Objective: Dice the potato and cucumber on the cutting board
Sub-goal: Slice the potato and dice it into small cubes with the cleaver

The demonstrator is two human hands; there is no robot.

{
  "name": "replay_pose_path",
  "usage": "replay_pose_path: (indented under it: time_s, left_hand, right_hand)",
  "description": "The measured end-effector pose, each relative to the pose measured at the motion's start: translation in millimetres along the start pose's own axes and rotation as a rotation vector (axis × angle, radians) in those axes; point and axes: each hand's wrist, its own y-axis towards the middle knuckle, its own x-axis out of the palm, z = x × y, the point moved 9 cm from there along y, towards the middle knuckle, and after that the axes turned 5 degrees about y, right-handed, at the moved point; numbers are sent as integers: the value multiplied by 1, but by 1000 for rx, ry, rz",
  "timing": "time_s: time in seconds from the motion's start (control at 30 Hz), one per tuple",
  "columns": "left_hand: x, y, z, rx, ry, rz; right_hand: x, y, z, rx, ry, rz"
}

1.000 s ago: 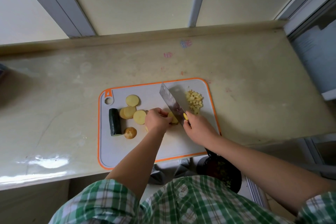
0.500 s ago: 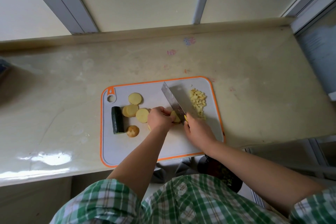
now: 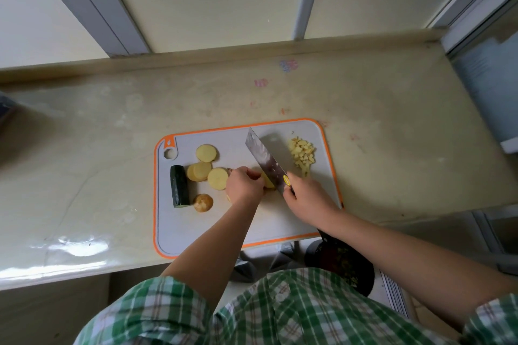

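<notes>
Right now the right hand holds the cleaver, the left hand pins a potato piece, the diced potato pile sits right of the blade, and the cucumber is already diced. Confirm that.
Not quite. The head view shows the cucumber still one uncut chunk at the cutting board's left side. The rest holds: right hand on the cleaver, left hand pinning a potato piece, diced potato pile right of the blade.

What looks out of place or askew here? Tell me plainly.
The cutting board juts past the counter's front edge at its near right corner, partly unsupported while the right hand chops. Otherwise nothing has spilled.
</notes>
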Motion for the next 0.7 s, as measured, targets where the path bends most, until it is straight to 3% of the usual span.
replay_pose_path:
  time_s: [0.7]
  left_hand:
    - [1,1,-7,-29,-12,-19]
  right_hand:
    - [2,3,7,23,65,68]
